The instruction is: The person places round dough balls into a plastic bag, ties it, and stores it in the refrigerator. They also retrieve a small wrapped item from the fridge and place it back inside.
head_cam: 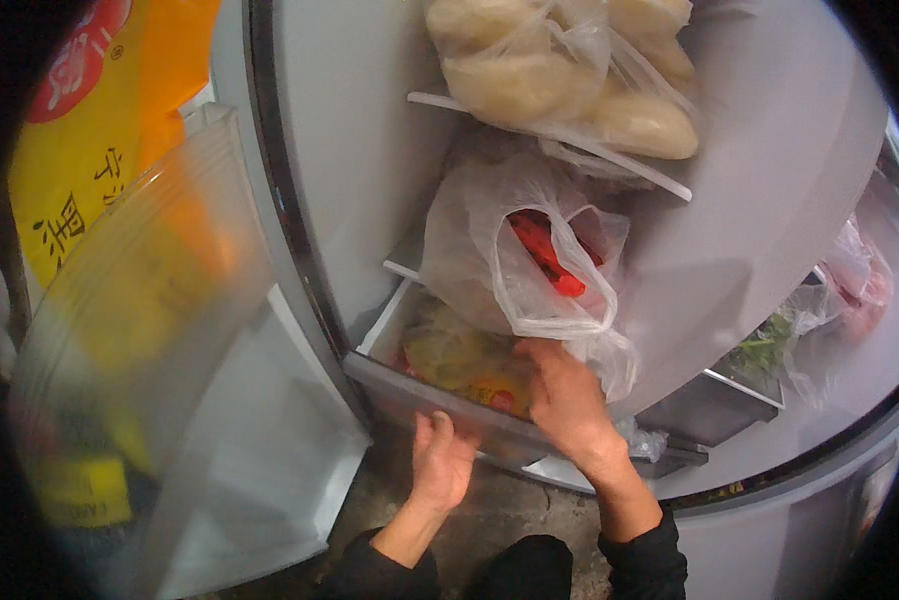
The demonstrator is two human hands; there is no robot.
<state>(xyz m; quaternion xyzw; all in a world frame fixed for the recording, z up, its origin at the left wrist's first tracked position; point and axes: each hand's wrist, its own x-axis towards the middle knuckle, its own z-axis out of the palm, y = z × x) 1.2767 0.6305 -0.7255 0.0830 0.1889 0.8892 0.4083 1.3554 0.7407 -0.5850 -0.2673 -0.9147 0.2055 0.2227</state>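
Note:
A refrigerator drawer (438, 386) with a grey translucent front is pulled partly out before me. My left hand (444, 461) is at the lower edge of that front, thumb upward and fingers partly hidden against it. Over the front, my right hand (566, 394) reaches into the drawer, its fingertips beside a plastic bag of yellowish-green food (449, 345). Whether those fingers grip anything is hidden. Just above the right hand, a white plastic bag (468, 225) with a red item (543, 251) inside hangs over the drawer; its handles droop close to my knuckles.
Higher up, a bag of large pale, rounded food pieces (524, 82) rests on a shelf (629, 161). The open door at left carries a translucent bin (142, 300) and a yellow-orange package (82, 172). Another drawer (712, 409) with leafy greens (761, 345) is at right. Concrete floor (509, 517) lies below.

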